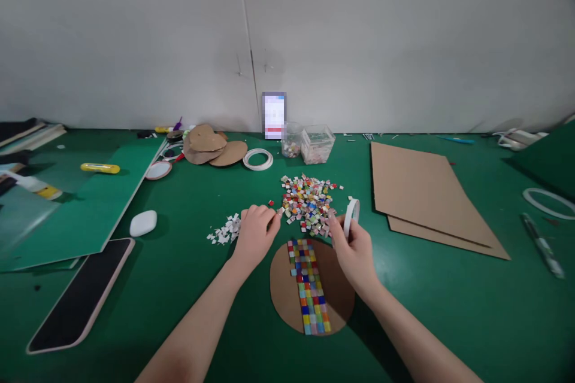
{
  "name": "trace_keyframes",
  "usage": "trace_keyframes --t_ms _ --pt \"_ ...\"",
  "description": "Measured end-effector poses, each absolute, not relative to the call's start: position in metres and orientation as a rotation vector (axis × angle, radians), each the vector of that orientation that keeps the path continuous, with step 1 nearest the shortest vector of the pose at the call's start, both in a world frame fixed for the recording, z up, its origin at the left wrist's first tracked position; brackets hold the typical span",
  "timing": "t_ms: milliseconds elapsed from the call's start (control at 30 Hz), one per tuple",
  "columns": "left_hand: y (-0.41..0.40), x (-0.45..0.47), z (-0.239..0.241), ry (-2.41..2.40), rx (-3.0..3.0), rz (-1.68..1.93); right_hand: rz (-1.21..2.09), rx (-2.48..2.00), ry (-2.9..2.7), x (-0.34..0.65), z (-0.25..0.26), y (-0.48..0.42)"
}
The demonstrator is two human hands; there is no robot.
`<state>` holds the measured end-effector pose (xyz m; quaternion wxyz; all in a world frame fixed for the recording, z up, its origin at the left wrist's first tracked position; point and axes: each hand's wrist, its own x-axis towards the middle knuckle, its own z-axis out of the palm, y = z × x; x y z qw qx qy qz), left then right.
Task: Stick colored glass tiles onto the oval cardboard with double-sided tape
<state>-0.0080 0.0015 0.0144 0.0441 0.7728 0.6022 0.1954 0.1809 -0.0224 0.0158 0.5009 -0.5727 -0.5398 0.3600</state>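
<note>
A brown cardboard disc [283, 293] lies on the green table in front of me, with a strip of coloured mosaic tiles [308, 284] stuck down its middle. Beyond it sits a loose heap of coloured tiles [308, 200], and to its left a small pile of white paper scraps [224, 231]. My left hand [254, 233] rests knuckles up between the white scraps and the heap, its fingers curled, fingertips at the heap's edge. My right hand [353, 248] holds a white roll of tape [351, 215] upright just right of the heap.
A black phone [81, 293] and a white oval case [143, 223] lie at left beside a green mat [85, 203]. Cardboard sheets [426, 197] lie at right. Clear tile boxes [317, 143], another tape ring [257, 159] and cardboard cut-outs [211, 146] stand by the white partition.
</note>
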Motion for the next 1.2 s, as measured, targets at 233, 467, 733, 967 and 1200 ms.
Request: trace_keyframes --t_ms 233,467,733,967,1200 --pt "-0.001 -0.005 0.022 1.721 1.848 0.903 0.943 -1.333 -1.265 0.18 0.019 -0.02" --pt "-0.001 -0.007 0.023 1.657 1.6 0.879 0.972 -1.333 -1.295 0.183 0.021 -0.02" --pt "-0.016 0.011 0.036 1.301 1.346 0.756 0.973 -1.305 -1.485 0.181 0.024 -0.023" --pt "-0.031 0.023 0.04 1.027 1.222 0.655 0.829 -1.224 -1.905 0.178 0.022 -0.032" --pt "-0.032 0.021 0.04 0.926 1.165 0.692 0.674 -1.048 -2.07 0.179 0.019 -0.032"
